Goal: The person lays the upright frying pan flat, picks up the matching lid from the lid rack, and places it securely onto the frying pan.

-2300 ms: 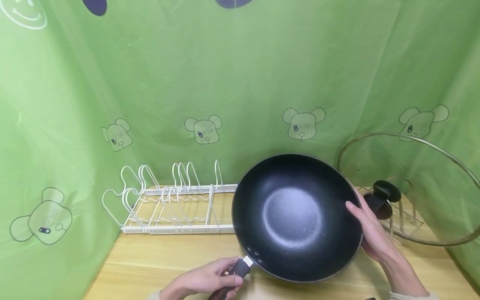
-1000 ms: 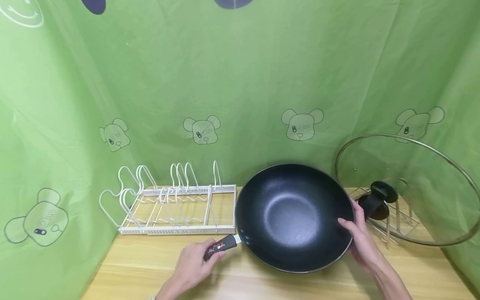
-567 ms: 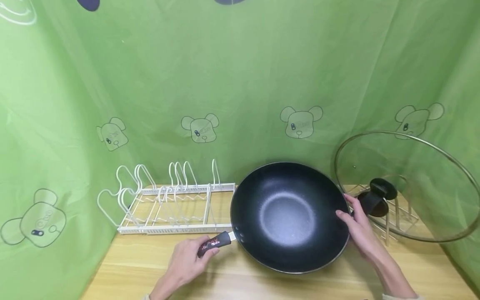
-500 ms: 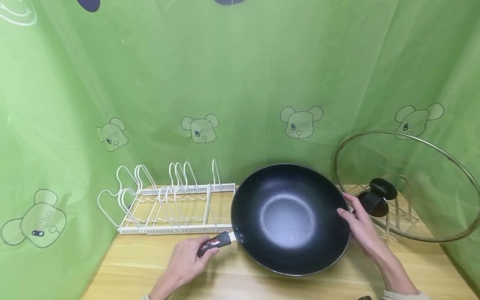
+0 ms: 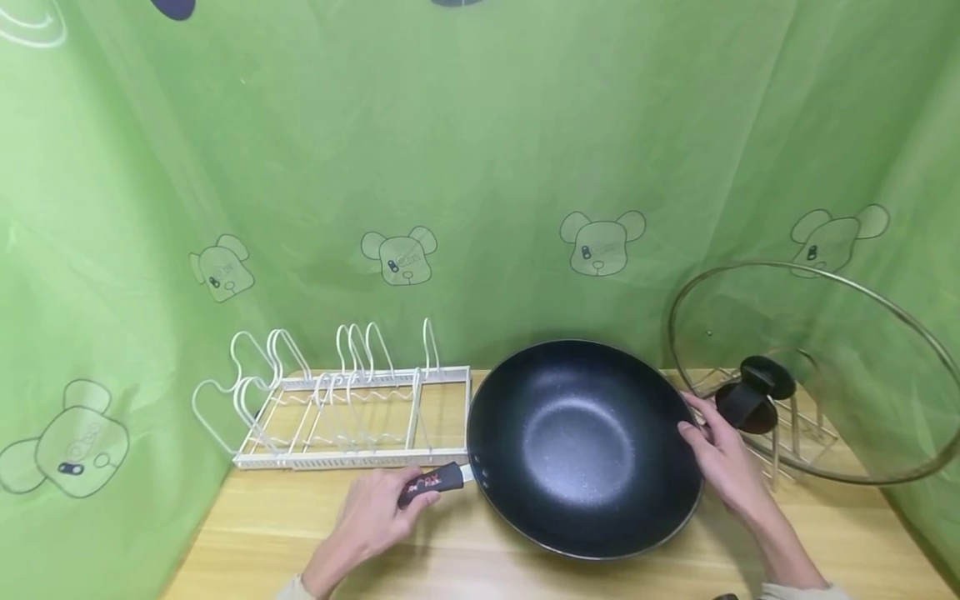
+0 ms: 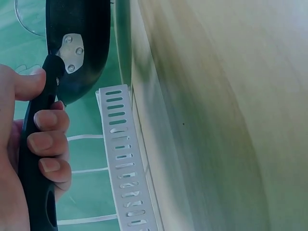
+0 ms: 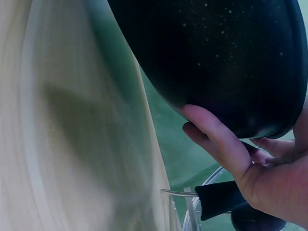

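Note:
A black wok [image 5: 577, 450] is held above the wooden table, its inside facing me and tilted. My left hand [image 5: 375, 512] grips its dark handle [image 5: 431, 483]; the left wrist view shows the fingers [image 6: 45, 142] curled round the handle below the riveted bracket [image 6: 72, 53]. At the far side, my right hand [image 5: 723, 458] holds the wok's rim, thumb on the inner edge. In the right wrist view its fingers [image 7: 216, 134] support the speckled outer wall [image 7: 216, 57] from beneath.
A white wire rack [image 5: 352, 458] stands at the left, close to the wok's handle. On the right a glass lid [image 5: 862, 375] with a black knob [image 5: 753, 396] leans upright in a smaller wire stand [image 5: 802, 442]. Green curtain [image 5: 480, 167] encloses the wooden table [image 5: 480, 554].
Both hands have lowered the wok, its tilt flattening somewhat. The left hand has moved left and up along with the handle, which now points more sideways. Over the last half second the wok dropped slightly.

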`<state>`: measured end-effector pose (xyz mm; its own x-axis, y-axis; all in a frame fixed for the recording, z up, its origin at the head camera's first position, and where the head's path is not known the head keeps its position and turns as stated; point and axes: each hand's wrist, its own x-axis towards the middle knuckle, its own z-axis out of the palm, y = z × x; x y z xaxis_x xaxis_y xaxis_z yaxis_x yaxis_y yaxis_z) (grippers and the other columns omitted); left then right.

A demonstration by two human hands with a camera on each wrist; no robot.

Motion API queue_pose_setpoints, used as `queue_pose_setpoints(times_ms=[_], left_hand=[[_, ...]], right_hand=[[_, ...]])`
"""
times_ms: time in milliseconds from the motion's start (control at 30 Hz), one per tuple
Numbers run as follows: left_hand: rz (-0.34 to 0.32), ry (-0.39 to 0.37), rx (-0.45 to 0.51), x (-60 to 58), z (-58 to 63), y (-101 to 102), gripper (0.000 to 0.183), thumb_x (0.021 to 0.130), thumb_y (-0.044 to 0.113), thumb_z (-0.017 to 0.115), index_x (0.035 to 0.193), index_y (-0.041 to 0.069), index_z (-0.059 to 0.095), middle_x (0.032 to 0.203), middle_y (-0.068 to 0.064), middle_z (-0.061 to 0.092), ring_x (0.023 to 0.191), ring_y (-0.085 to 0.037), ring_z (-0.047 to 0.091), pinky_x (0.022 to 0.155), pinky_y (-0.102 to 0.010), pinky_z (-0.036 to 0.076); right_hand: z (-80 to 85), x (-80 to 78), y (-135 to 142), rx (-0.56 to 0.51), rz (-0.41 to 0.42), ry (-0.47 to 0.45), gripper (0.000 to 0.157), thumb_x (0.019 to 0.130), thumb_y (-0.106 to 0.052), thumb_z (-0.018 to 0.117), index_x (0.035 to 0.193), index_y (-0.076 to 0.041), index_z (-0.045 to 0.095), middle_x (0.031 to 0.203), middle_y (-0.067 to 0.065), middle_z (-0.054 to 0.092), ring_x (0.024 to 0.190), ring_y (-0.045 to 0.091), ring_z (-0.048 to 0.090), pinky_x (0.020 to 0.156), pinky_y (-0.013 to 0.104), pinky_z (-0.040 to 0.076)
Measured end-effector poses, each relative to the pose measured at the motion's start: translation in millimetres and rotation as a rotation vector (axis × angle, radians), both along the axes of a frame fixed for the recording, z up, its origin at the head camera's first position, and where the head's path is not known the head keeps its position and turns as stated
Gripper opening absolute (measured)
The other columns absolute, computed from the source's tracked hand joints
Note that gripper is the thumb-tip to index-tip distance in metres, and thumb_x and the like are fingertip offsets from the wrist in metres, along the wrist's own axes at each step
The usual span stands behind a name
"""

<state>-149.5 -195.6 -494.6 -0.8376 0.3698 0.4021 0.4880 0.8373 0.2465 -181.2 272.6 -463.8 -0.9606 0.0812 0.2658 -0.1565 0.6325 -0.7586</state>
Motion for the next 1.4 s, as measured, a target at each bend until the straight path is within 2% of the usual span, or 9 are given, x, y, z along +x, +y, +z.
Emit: queue_pose_setpoints(times_ms=[133, 300, 500, 600, 700, 900, 1200, 1400], left_hand=[[0.008, 0.013, -0.018, -2.4, -1.1, 0, 0.031, 0.087, 0.055, 0.058, 0.088, 0.025, 0.064, 0.060, 0.019, 0.047, 0.044, 0.003, 0.032, 0.040, -0.016, 0.028], [0.015, 0.003, -0.019, -5.4, -0.8, 0, 0.032, 0.087, 0.054, 0.060, 0.094, 0.023, 0.067, 0.060, 0.017, 0.048, 0.043, 0.003, 0.032, 0.038, -0.016, 0.028], [0.016, -0.007, -0.038, -9.4, -2.1, -2, 0.034, 0.087, 0.054, 0.059, 0.095, 0.023, 0.067, 0.058, 0.017, 0.045, 0.042, 0.002, 0.031, 0.037, -0.016, 0.028], [0.017, -0.014, -0.045, -10.8, -3.4, -3, 0.035, 0.087, 0.055, 0.058, 0.096, 0.022, 0.067, 0.058, 0.017, 0.044, 0.042, 0.002, 0.031, 0.037, -0.016, 0.028], [0.018, -0.029, -0.050, -11.3, -3.6, -4, 0.038, 0.088, 0.056, 0.056, 0.096, 0.021, 0.067, 0.057, 0.017, 0.043, 0.041, 0.002, 0.031, 0.037, -0.017, 0.028], [0.013, -0.016, -0.059, -14.0, -1.4, -4, 0.041, 0.089, 0.057, 0.054, 0.094, 0.018, 0.068, 0.056, 0.017, 0.042, 0.040, 0.002, 0.030, 0.037, -0.017, 0.028], [0.016, -0.051, -0.077, -19.3, 0.9, -4, 0.042, 0.088, 0.058, 0.053, 0.096, 0.020, 0.068, 0.060, 0.016, 0.047, 0.042, 0.001, 0.033, 0.038, -0.018, 0.030], [0.026, -0.072, -0.103, -20.6, 4.6, -5, 0.043, 0.088, 0.059, 0.053, 0.098, 0.020, 0.068, 0.059, 0.015, 0.046, 0.041, 0.000, 0.034, 0.039, -0.019, 0.030]], right_hand=[[-3.9, -2.0, -2, -0.007, -0.007, 0.023, 0.046, 0.098, -0.018, 0.050, 0.142, -0.010, 0.040, 0.068, 0.003, 0.040, 0.056, 0.011, 0.041, 0.052, 0.029, 0.034], [-9.4, -6.1, -2, -0.036, 0.046, 0.013, 0.047, 0.098, -0.012, 0.048, 0.142, -0.003, 0.036, 0.069, 0.008, 0.053, 0.059, 0.010, 0.049, 0.053, 0.027, 0.039], [-16.4, -9.7, -1, -0.074, 0.103, -0.010, 0.048, 0.097, -0.005, 0.046, 0.142, 0.004, 0.031, 0.087, 0.025, 0.063, 0.068, 0.012, 0.058, 0.057, 0.025, 0.046], [-19.5, -11.5, -1, -0.096, 0.125, -0.021, 0.048, 0.098, -0.003, 0.044, 0.142, 0.005, 0.029, 0.100, 0.033, 0.060, 0.076, 0.015, 0.062, 0.061, 0.025, 0.049], [-22.2, -13.6, -1, -0.125, 0.143, -0.028, 0.047, 0.098, -0.003, 0.043, 0.142, 0.005, 0.028, 0.107, 0.037, 0.057, 0.080, 0.018, 0.064, 0.064, 0.027, 0.051], [-26.4, -16.8, -1, -0.188, 0.163, -0.045, 0.046, 0.098, -0.002, 0.042, 0.142, 0.004, 0.028, 0.103, 0.036, 0.058, 0.076, 0.023, 0.066, 0.062, 0.031, 0.053], [-28.0, -19.3, -1, -0.169, 0.153, -0.072, 0.046, 0.099, -0.005, 0.042, 0.142, 0.002, 0.029, 0.105, 0.035, 0.059, 0.078, 0.024, 0.066, 0.063, 0.030, 0.053], [-26.1, -20.9, -2, -0.165, 0.152, -0.082, 0.045, 0.098, -0.005, 0.042, 0.142, 0.002, 0.031, 0.100, 0.033, 0.062, 0.077, 0.024, 0.066, 0.064, 0.029, 0.052]])
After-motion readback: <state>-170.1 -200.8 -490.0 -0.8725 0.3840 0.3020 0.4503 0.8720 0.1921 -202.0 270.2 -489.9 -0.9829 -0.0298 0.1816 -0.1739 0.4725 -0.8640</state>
